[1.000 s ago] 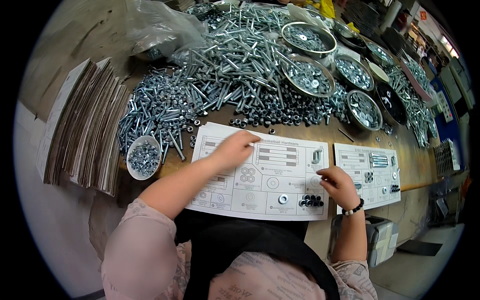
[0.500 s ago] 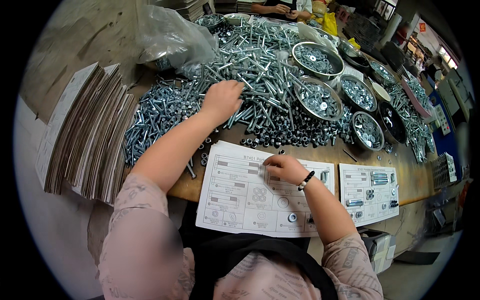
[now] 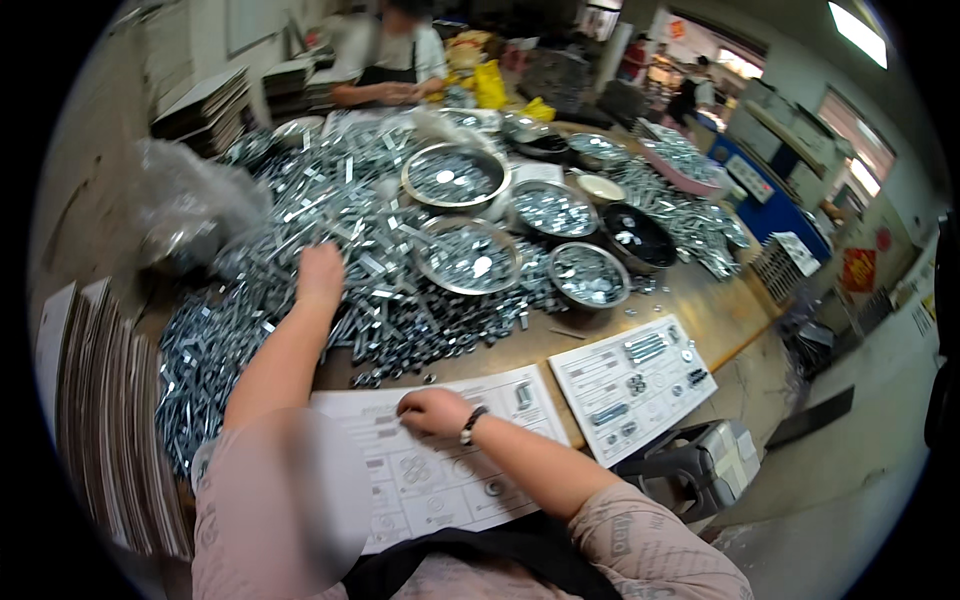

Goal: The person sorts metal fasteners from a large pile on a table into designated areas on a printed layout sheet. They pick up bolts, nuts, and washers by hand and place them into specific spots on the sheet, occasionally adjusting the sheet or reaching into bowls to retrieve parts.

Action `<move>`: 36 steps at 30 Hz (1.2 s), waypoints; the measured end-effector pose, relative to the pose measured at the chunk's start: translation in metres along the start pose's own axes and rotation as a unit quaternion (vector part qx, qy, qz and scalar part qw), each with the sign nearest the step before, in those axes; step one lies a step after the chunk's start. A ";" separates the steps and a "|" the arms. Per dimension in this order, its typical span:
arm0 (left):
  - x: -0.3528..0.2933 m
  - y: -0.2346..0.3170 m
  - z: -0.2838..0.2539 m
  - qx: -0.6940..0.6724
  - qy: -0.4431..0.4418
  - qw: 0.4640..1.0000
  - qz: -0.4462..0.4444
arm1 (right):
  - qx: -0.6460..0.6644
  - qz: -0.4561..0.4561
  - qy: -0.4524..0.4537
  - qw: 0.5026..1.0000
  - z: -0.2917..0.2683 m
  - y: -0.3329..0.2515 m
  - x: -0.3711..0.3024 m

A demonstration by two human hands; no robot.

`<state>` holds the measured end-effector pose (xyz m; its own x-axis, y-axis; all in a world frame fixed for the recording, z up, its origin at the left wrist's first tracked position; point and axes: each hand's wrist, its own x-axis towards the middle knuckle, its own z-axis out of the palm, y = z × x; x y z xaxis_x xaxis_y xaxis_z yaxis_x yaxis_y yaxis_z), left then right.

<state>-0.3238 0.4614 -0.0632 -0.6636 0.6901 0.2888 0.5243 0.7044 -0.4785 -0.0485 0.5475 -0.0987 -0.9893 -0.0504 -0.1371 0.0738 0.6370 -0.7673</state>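
My left hand [image 3: 320, 272] reaches into a big heap of long silver bolts [image 3: 345, 190]; motion blur hides its fingers and anything in them. Lower down, my right hand [image 3: 437, 411], a dark beaded bracelet at the wrist, rests on a white printed sheet [image 3: 400, 505] with outline drawings of hardware. Its fingers are curled, and what they may hold is hidden. A bolt [image 3: 523, 396] and a washer [image 3: 493, 489] lie on this sheet. To its right, a second printed card [image 3: 590, 365] carries bolts, nuts and other small parts on its drawings.
Metal bowls of washers [image 3: 470, 256] stand right of the heap, near a black bowl [image 3: 640, 237]. Dark nuts [image 3: 410, 340] lie along its front. Stacked cardboard sheets [image 3: 105, 430] stand at left, below a clear plastic bag [image 3: 195, 195]. Another person [image 3: 390, 60] works across the table.
The view has swung to the right and up, so the table contents appear farther left and more of the room shows. Both hands keep roughly their places over the heap and the sheet.
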 end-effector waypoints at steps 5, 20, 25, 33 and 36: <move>-0.007 -0.006 0.003 -0.034 0.069 0.997 -0.022 | -0.007 0.003 -0.001 1.000 0.003 0.006 0.004; -0.091 -0.054 -0.086 -0.265 0.011 0.964 -0.027 | -0.017 0.010 0.029 0.999 0.007 0.007 0.005; -0.131 -0.038 -0.087 -0.627 -0.132 0.749 -0.166 | 0.320 0.041 -0.031 0.946 -0.006 -0.027 0.005; -0.201 0.045 -0.128 -0.877 -0.218 0.426 -0.042 | 0.508 -0.064 0.004 0.859 -0.013 -0.051 -0.015; -0.206 0.053 -0.130 -0.856 -0.239 0.453 -0.073 | 0.402 0.091 0.018 0.911 -0.042 -0.086 -0.041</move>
<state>-0.0900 0.3784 -0.0400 -0.5840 0.7881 -0.1946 -0.1688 0.1166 0.9787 -0.0194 0.5266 -0.0007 -0.9539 0.0340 -0.2981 0.2910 -0.1374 -0.9468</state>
